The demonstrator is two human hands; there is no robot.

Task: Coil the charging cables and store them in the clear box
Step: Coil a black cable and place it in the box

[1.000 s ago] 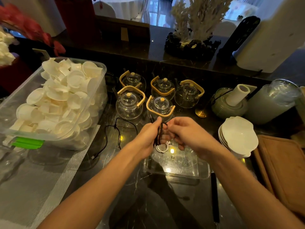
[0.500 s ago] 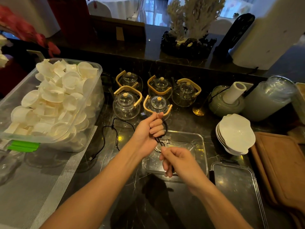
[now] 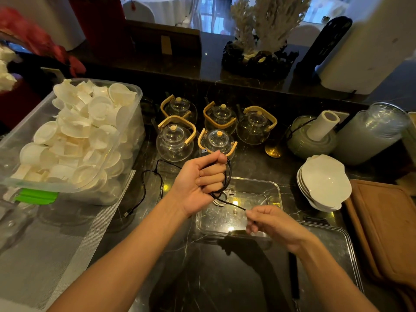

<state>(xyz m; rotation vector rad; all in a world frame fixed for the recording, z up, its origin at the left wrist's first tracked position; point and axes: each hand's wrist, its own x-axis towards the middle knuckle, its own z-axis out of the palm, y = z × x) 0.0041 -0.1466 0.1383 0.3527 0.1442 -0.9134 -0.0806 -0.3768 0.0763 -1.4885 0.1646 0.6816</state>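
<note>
Winding the black cable (image 3: 229, 176) around your fisted left hand (image 3: 198, 183), you are pinching its tail with your right hand (image 3: 267, 224); one white cable (image 3: 221, 200) is already lying in the clear box (image 3: 273, 188), another black cord (image 3: 144, 192) is waiting at nine o'clock.

From my feed I count five glass teapots (image 3: 175, 140) on the bench, three cables: a black one (image 3: 228, 176) being coiled, a white one (image 3: 221, 199) in the clear box (image 3: 273, 188), another black one (image 3: 157, 174) lying loose. One big tub (image 3: 126, 154) of cups, one stack of plates (image 3: 324, 181), two hands.
</note>
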